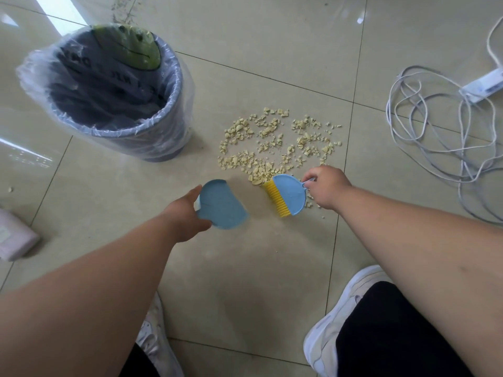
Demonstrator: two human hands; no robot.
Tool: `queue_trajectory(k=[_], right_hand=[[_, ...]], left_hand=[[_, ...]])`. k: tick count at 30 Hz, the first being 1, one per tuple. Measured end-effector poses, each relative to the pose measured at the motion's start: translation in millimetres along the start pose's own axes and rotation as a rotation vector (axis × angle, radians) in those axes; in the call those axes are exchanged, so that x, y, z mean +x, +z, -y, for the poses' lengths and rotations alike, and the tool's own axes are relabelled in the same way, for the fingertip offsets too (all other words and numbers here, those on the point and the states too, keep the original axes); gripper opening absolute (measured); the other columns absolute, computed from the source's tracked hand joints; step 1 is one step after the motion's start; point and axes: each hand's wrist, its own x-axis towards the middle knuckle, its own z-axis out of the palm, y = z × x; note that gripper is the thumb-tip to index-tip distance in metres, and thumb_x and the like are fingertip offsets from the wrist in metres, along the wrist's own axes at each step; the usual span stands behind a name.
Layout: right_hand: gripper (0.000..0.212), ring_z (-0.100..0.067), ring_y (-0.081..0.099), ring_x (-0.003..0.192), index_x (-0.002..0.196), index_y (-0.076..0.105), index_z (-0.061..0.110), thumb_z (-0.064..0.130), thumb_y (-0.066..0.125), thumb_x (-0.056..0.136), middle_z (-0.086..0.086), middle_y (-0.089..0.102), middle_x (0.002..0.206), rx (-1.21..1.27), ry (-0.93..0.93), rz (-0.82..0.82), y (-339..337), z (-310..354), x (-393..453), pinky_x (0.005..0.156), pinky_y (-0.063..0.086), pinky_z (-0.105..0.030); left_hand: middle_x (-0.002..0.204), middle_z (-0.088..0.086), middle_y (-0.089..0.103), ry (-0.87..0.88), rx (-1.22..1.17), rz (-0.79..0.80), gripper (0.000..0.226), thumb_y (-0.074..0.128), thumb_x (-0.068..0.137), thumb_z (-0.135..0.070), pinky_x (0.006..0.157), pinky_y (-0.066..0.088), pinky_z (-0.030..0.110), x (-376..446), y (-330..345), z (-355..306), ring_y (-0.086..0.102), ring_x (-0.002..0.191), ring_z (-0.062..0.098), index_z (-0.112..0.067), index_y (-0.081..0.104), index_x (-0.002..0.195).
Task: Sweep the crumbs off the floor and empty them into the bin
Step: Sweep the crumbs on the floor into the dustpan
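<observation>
Pale yellow crumbs (275, 140) lie scattered on the beige tiled floor, right of a grey bin (114, 93) lined with a clear plastic bag. My left hand (187, 213) grips a small blue dustpan (221, 205) by its left edge, just below the crumbs. My right hand (326, 186) holds the handle of a small blue brush with yellow bristles (285, 194). The bristles point left and touch the lowest crumbs. A gap of bare tile separates brush and dustpan.
A tangle of white cable (441, 137) and a power strip (481, 87) lie on the floor at the right. A pink-white object (15, 238) sits at the left edge. My white shoes (334, 327) stand at the bottom. One stray crumb (10, 189) lies far left.
</observation>
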Motion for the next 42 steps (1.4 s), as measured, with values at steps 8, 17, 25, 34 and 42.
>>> queue_trajectory(k=[8,17,25,34,42], right_hand=[[0.01,-0.02,0.056,0.049,0.1,0.071,0.013,0.01,0.062,0.098,-0.01,0.064,0.068,0.506,0.143,0.006,35.7,54.4,-13.4,0.048,0.05,-0.028],[0.026,-0.023,0.064,0.061,0.122,0.069,0.011,0.009,0.05,0.103,-0.013,0.068,0.081,0.617,0.048,0.141,86.5,141.0,-6.4,0.064,0.061,-0.036],[0.038,-0.025,0.064,0.122,0.132,0.069,0.02,0.022,0.07,0.094,-0.005,0.068,0.133,0.025,-0.263,0.1,84.5,144.5,7.0,0.103,0.046,-0.026],[0.036,-0.019,0.068,0.087,0.127,0.072,0.024,0.011,0.058,0.095,-0.006,0.073,0.122,-0.057,-0.168,-0.022,47.0,135.8,28.5,0.082,0.052,-0.024],[0.019,-0.027,0.059,0.081,0.104,0.072,0.01,0.025,0.063,0.095,-0.011,0.071,0.103,-0.279,-0.074,-0.068,33.3,93.5,33.2,0.069,0.042,-0.027]], left_hand=[[0.129,0.012,0.064,-0.03,-0.162,-0.154,0.086,0.076,0.09,-0.026,0.08,0.051,0.036,-12.3,-18.6,11.4,0.062,0.104,0.031,-0.027,0.031,0.162],[0.134,0.015,0.065,-0.09,-0.178,-0.233,0.088,0.073,0.089,-0.021,0.082,0.045,0.032,-7.2,-37.4,25.6,0.062,0.105,0.034,-0.026,0.027,0.164],[0.14,0.011,0.062,-0.118,-0.214,-0.226,0.093,0.071,0.09,-0.027,0.078,0.048,0.032,0.8,-40.3,28.3,0.06,0.096,0.026,-0.033,0.019,0.167],[0.139,0.011,0.063,-0.119,-0.186,-0.222,0.095,0.071,0.091,-0.029,0.078,0.047,0.032,3.4,-35.7,25.8,0.06,0.096,0.027,-0.036,0.015,0.167],[0.141,0.011,0.062,-0.123,-0.193,-0.207,0.097,0.07,0.091,-0.032,0.076,0.049,0.034,11.4,-31.3,24.5,0.063,0.098,0.028,-0.036,0.012,0.168]])
